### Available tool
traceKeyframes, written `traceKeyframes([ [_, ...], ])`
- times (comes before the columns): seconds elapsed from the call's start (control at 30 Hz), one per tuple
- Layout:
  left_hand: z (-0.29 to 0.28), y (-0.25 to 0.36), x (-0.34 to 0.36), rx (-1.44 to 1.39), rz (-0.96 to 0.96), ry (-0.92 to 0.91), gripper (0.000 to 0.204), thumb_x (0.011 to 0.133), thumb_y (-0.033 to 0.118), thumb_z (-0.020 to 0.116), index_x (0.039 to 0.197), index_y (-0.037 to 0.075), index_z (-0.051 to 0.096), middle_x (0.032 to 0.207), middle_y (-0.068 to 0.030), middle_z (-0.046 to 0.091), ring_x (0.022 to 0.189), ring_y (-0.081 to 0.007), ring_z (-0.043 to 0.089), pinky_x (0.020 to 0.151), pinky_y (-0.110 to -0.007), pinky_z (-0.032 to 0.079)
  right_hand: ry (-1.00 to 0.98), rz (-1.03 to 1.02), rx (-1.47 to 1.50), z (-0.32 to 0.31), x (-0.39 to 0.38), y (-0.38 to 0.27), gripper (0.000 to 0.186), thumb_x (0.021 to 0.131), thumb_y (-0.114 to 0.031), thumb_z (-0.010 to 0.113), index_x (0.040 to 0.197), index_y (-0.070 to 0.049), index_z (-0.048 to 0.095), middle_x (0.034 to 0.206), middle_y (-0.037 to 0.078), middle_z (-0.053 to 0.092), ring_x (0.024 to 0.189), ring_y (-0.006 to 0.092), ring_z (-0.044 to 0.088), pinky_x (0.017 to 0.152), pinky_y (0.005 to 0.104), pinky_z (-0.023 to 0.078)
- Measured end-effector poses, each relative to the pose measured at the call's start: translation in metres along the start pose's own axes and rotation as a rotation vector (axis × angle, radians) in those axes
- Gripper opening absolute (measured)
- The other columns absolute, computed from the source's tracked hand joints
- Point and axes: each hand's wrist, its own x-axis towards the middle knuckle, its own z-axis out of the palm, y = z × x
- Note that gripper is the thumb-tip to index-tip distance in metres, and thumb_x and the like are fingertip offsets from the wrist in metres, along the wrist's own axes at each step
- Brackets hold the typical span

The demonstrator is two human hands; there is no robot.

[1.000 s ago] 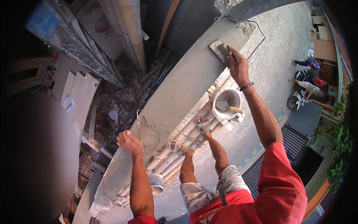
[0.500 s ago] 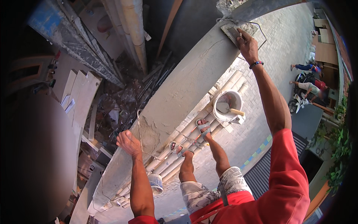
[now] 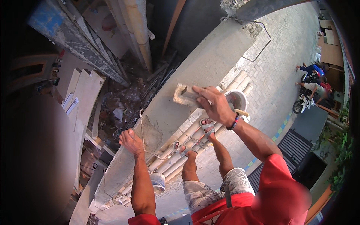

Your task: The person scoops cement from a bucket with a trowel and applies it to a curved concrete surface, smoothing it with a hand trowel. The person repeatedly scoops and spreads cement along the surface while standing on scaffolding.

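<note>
A plastering float with a block-like grip is in my right hand, whose fingers and thumb close round it. It is at the middle of a long grey concrete beam with a smooth, plastered-looking top. My left hand has its fingers curled over the beam's far edge, beside a bent wire. Close to that wire, the top has a rough, broken patch. Partly behind my right wrist is a white bucket; a wooden handle sticks out across its rim.
My sandalled feet stand on bamboo poles along the beam. A smaller bucket sits lower down. A wire loop juts from the beam's upper end. Debris and planks lie beyond. People with motorbikes are on the paving.
My right hand has brought the float from the beam's upper end down and left to its middle. My left hand keeps its place on the edge.
</note>
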Motion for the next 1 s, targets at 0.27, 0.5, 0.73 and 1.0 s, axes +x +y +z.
traceKeyframes([
  [0.27,0.003,0.004,0.002,0.0,0.041,0.024,0.048,0.105,0.043,0.029,0.088,0.008,0.057,0.087,-0.0097,0.058,0.089,-0.0331,0.054,0.077,-0.047,0.037,0.473,0.252,-0.247,-0.142,0.103,0.13,0.039,0.089,-0.013,0.063,0.127,-0.006,0.062,0.094,0.022,0.07,0.083,0.0325,0.07,0.079,0.0389,0.052],
  [0.5,-0.001,-0.005,-0.002,0.009,0.006,-0.034,0.047,0.104,0.041,0.031,0.092,0.004,0.058,0.093,-0.0123,0.059,0.096,-0.0335,0.054,0.084,-0.047,0.036,0.226,-0.012,-0.181,-0.002,0.059,0.035,0.04,0.084,0.002,0.059,0.124,-0.002,0.061,0.096,0.018,0.065,0.09,0.0346,0.059,0.083,0.042,0.049],
  [0.73,0.002,-0.003,-0.001,-0.005,-0.01,-0.029,0.049,0.105,0.043,0.029,0.091,0.005,0.057,0.093,-0.0117,0.059,0.096,-0.0331,0.054,0.084,-0.047,0.036,-0.017,-0.117,0.073,0.025,-0.003,-0.011,0.043,0.084,0.0,0.063,0.127,-0.002,0.059,0.105,0.017,0.064,0.093,0.033,0.059,0.084,0.0412,0.051],
  [1.0,0.004,0.004,0.002,0.007,-0.006,-0.053,0.047,0.105,0.042,0.031,0.092,0.005,0.057,0.094,-0.0115,0.059,0.096,-0.0331,0.054,0.084,-0.047,0.036,0.615,0.289,-0.144,-0.172,0.066,0.167,0.037,0.094,-0.007,0.059,0.131,-0.006,0.061,0.092,0.006,0.069,0.064,0.0075,0.055,0.059,0.0257,0.047],
])
